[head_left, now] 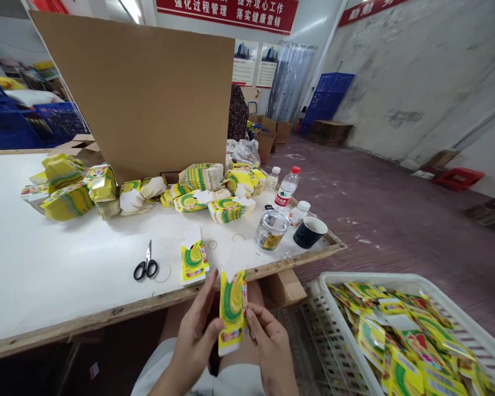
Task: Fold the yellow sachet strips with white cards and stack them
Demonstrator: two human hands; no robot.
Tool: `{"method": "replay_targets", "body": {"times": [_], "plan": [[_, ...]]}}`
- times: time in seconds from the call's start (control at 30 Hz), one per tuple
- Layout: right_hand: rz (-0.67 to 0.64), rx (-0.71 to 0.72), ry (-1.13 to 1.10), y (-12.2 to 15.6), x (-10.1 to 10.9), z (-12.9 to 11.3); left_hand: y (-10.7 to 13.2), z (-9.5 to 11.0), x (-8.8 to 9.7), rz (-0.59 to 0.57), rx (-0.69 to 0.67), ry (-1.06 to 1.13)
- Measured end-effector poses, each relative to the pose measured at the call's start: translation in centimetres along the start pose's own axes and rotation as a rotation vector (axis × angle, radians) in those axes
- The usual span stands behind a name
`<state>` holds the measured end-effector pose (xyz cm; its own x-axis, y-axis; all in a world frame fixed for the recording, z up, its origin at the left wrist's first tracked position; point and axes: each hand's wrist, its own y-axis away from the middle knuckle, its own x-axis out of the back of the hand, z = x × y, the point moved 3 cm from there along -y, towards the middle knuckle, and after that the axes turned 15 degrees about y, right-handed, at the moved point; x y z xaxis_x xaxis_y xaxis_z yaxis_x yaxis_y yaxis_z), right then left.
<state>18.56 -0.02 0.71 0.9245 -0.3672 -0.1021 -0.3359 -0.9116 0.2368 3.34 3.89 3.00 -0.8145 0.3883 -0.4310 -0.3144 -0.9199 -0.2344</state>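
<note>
My left hand (196,335) and my right hand (270,344) together hold a yellow and green printed packet (232,308) upright over my lap, just below the table's front edge. The left thumb presses its left side and the right fingers pinch its right side. A small stack of the same packets (193,261) lies on the white table (45,264) close to the edge. Black-handled scissors (146,265) lie to the left of that stack.
Heaps of yellow-green packets (206,190) stretch along the back of the table before a tall cardboard sheet (144,93). A clear jar (271,230), a dark cup (309,231) and a water bottle (286,188) stand at the right corner. A white crate (346,352) full of packets sits at my right.
</note>
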Motion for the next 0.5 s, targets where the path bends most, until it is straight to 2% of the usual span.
{"method": "replay_targets", "body": {"times": [0.07, 0.13, 0.17, 0.27, 0.5], "plan": [[-0.035, 0.019, 0.005, 0.2, -0.5, 0.4, -0.5, -0.1, -0.2, 0.053, 0.222, 0.256], [-0.046, 0.032, 0.01, 0.3, -0.8, 0.6, -0.7, 0.0, -0.8, 0.012, 0.415, 0.405], [-0.048, 0.038, 0.013, 0.3, -0.9, 0.7, -0.8, 0.2, -1.0, -0.005, 0.47, 0.446], [-0.054, 0.046, 0.018, 0.3, -0.8, 0.6, -0.9, 0.3, -1.2, -0.004, 0.493, 0.482], [-0.064, 0.1, 0.16, 0.9, -0.9, 0.2, -1.1, -1.1, -1.0, 0.101, 0.386, 0.337]]}}
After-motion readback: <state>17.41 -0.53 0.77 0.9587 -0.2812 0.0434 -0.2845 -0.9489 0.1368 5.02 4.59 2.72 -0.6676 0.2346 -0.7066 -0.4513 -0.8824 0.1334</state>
